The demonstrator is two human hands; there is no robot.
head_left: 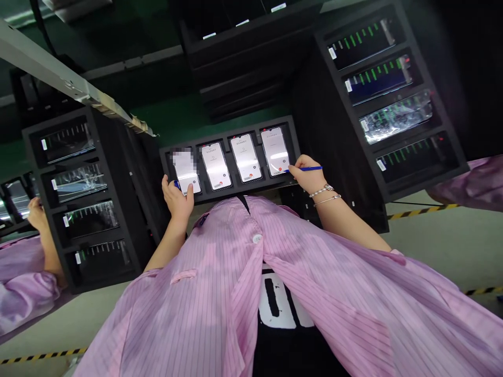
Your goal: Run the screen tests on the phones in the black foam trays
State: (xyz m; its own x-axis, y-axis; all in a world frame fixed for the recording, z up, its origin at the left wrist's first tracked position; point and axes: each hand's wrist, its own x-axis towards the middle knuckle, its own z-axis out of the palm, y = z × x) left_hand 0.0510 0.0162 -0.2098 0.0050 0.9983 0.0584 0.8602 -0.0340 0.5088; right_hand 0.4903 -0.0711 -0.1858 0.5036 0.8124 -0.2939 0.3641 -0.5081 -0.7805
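Right hand (309, 175) clenched round blue pen (311, 168), tip touching rightmost phone (275, 152); left hand (176, 198) grasping leftmost phone (185, 168) at near end, thumb on screen.

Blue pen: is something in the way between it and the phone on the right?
No, nothing visible. The right hand holds the blue pen with its tip at the rightmost phone. The left hand grips the tray by the leftmost phone.

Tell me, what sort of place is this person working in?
Most likely a phone factory's testing line. A black tray holds four lit phones, the right hand touches one with a blue pen, taller racks of phones stand alongside, and the person wears a pink striped smock.
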